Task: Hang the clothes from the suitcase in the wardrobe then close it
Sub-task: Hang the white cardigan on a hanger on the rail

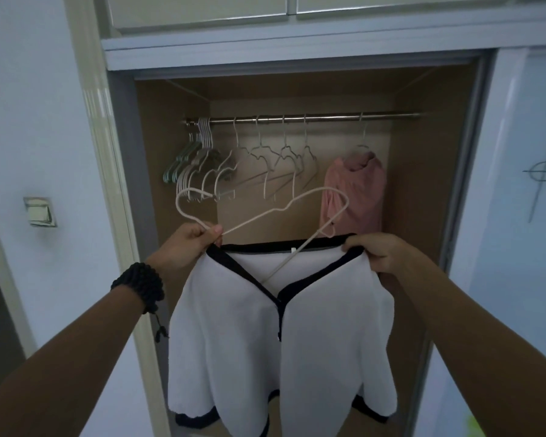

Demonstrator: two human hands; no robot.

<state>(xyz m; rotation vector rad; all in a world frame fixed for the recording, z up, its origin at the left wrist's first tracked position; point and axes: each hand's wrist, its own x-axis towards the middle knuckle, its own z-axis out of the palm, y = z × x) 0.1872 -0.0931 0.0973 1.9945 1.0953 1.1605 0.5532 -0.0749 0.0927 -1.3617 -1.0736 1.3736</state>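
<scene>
In front of the open wardrobe (423, 197) I hold up a white cardigan (234, 335) with black trim. My left hand (186, 247) pinches the neck of a white wire hanger (265, 214) together with the cardigan's left shoulder. The hanger lies tilted, one arm poking down into the neckline, its hook pointing left. My right hand (375, 250) grips the cardigan's right shoulder at the collar. A metal rail (328, 116) runs across the wardrobe above. The suitcase is out of view.
Several empty hangers (221, 162) crowd the left and middle of the rail. A pink garment (356, 197) hangs at the right. The sliding door (524, 216) stands at the right, a wall switch (40, 212) at the left. Cupboards (202, 7) sit above.
</scene>
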